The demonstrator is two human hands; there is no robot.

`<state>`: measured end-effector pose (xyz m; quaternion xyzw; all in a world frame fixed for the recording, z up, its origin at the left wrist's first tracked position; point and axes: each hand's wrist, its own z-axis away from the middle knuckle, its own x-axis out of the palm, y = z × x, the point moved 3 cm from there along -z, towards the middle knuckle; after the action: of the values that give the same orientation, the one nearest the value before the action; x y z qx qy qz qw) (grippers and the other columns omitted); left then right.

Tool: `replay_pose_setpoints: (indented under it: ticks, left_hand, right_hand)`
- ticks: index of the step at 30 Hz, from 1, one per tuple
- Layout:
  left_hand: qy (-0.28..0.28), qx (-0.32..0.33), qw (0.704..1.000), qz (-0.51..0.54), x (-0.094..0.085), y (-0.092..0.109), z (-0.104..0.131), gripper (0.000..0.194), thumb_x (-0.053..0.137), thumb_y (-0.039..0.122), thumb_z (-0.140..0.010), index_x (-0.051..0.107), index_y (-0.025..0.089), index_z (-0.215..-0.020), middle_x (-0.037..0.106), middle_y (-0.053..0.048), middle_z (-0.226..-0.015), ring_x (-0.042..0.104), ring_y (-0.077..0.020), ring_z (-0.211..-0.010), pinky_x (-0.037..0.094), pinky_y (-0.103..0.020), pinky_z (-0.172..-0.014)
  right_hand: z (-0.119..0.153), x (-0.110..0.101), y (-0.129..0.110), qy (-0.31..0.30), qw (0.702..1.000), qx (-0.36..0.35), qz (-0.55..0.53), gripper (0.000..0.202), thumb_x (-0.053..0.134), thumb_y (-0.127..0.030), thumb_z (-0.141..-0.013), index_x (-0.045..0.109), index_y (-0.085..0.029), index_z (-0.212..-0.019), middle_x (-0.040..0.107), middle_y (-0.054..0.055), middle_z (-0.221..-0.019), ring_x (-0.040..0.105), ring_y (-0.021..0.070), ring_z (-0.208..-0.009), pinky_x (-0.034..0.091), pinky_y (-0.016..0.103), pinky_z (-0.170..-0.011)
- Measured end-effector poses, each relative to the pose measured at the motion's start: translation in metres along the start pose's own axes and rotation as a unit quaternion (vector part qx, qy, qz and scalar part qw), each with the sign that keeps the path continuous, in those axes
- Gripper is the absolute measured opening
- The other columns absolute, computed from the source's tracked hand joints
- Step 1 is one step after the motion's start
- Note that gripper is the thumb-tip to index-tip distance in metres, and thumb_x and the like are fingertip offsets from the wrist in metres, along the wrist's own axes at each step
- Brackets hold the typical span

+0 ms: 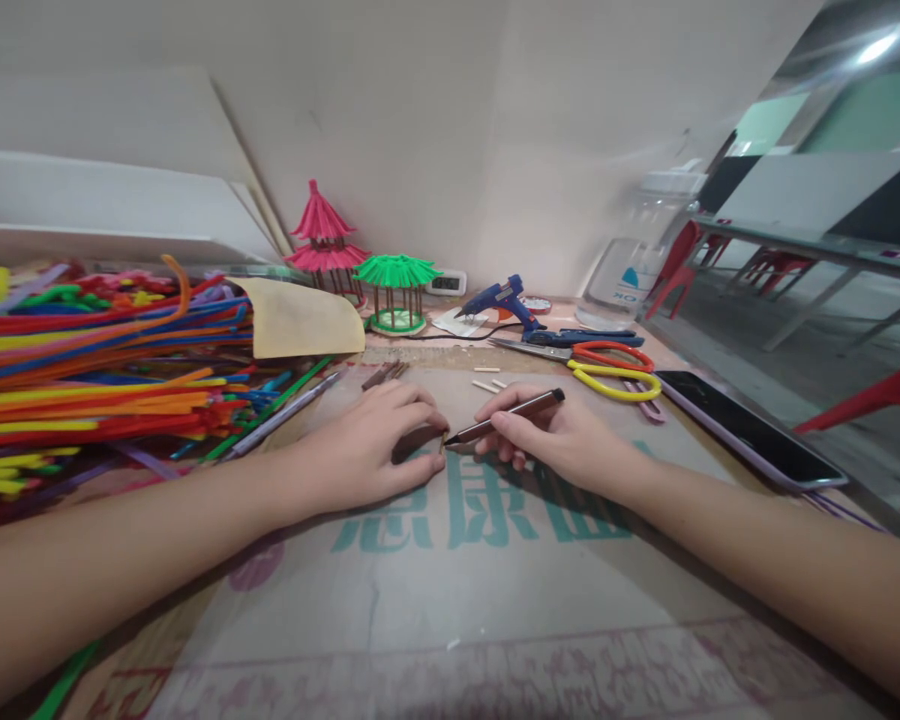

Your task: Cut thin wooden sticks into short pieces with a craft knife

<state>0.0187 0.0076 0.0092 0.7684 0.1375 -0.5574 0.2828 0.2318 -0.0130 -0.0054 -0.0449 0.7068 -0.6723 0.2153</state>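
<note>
Between the thumb and index finger of my left hand (382, 440) is a short thin stick (443, 441), partly brownish. My right hand (544, 430) grips a dark brown marker (521, 410), and its tip touches or almost touches the stick. Both hands rest on a pale sheet with green printed characters (487, 500). Beyond them lie a few short pale sticks (487, 386), and some dark brown sticks (381, 373) lie just behind my left hand.
Bundles of colourful pipe cleaners (97, 350) fill the left side. At the back stand a pink pagoda model (322, 235), a green-roofed pavilion model (397, 275), a blue glue gun (501, 297) and a water bottle (630, 255). Scissors (615, 375) and a phone (750, 425) lie right.
</note>
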Motion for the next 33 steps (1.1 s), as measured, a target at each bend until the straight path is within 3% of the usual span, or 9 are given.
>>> replay_pose_setpoints:
  ticks: [4,9,12,22,33]
  left_hand:
    - [0.006,0.002,1.0,0.0,-0.0012,0.0007,0.0002,0.029,0.059,0.04,-0.095,0.067,0.019,-0.112,0.065,-0.008,-0.112,0.059,-0.0248,-0.106,0.044,-0.04,-0.095]
    - [0.021,0.033,0.999,0.004,-0.0028,0.0021,0.001,0.025,0.046,0.021,-0.099,0.069,0.019,-0.108,0.068,-0.008,-0.109,0.062,-0.0224,-0.104,0.046,-0.038,-0.095]
    - [0.033,0.043,0.999,0.001,-0.0035,0.0015,0.0013,0.025,0.047,0.018,-0.097,0.071,0.019,-0.104,0.07,-0.007,-0.106,0.064,-0.0215,-0.101,0.048,-0.036,-0.092]
    - [0.045,0.05,0.998,0.001,-0.0029,-0.0025,-0.0001,0.018,0.054,0.019,-0.097,0.072,0.019,-0.097,0.072,-0.005,-0.1,0.066,-0.019,-0.096,0.05,-0.032,-0.086]
    - [0.034,-0.002,0.999,0.011,-0.0032,-0.0074,-0.001,0.014,0.06,0.028,-0.097,0.07,0.02,-0.101,0.073,-0.004,-0.099,0.066,-0.0202,-0.095,0.048,-0.033,-0.085]
  right_hand:
    - [0.0008,0.0012,-0.0034,0.0,1.0,0.0,0.003,0.02,0.067,-0.041,-0.089,0.064,-0.021,-0.094,0.077,0.004,-0.08,0.062,0.0128,-0.059,0.051,0.025,-0.054]
    - [0.0007,0.0017,-0.0037,0.001,1.0,0.001,0.005,0.022,0.068,-0.041,-0.088,0.063,-0.021,-0.094,0.076,0.004,-0.079,0.063,0.0134,-0.059,0.05,0.025,-0.053]
    - [0.0004,0.0014,-0.0021,0.001,1.0,-0.005,0.004,0.022,0.068,-0.042,-0.088,0.063,-0.021,-0.095,0.076,0.004,-0.08,0.063,0.0137,-0.06,0.051,0.026,-0.055]
    - [0.0026,-0.001,-0.0012,-0.012,1.0,-0.012,-0.01,0.023,0.065,-0.043,-0.092,0.066,-0.022,-0.101,0.078,0.004,-0.088,0.063,0.0145,-0.062,0.05,0.027,-0.055]
    - [0.0014,-0.0006,-0.0005,-0.003,1.0,-0.02,-0.018,0.026,0.066,-0.045,-0.089,0.065,-0.021,-0.1,0.077,0.006,-0.086,0.063,0.0151,-0.063,0.052,0.028,-0.057]
